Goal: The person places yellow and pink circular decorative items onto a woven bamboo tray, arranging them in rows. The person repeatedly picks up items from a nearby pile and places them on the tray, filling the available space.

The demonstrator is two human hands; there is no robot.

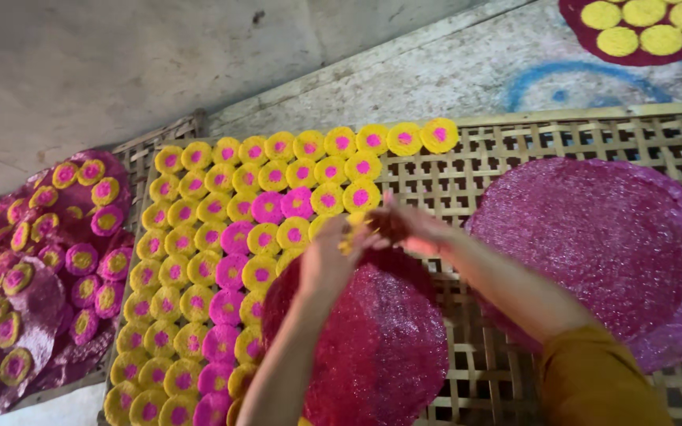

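both hands are meeting over the bamboo rack (562,134); left hand (327,264) and right hand (414,229) are pinching a small yellow disc (354,233), probably light, thin and brittle, best gripped by its edges

My single head-worn view looks steeply down, close over the woven bamboo rack (593,134), facing the concrete wall (120,63) beyond it.
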